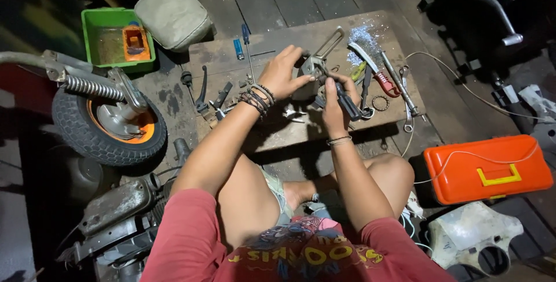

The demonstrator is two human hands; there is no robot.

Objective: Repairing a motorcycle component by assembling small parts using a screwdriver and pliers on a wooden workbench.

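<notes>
My left hand (282, 73) grips a grey metal engine part (313, 68) and holds it up over a wooden board (272, 134). A long metal loop sticks out of the part toward the upper right. My right hand (334, 103) is closed around a dark-handled tool (349, 106), whose tip is pressed against the part. Both wrists wear bracelets. I sit cross-legged on the floor in a red shirt.
Screwdrivers (247, 47), a red-handled tool (379, 73), wrenches and small parts lie on the board. A scooter wheel with an orange rim (107, 123) stands at the left. There are also a green tray (110, 39), a tan cushion (172, 14) and an orange toolbox (486, 169).
</notes>
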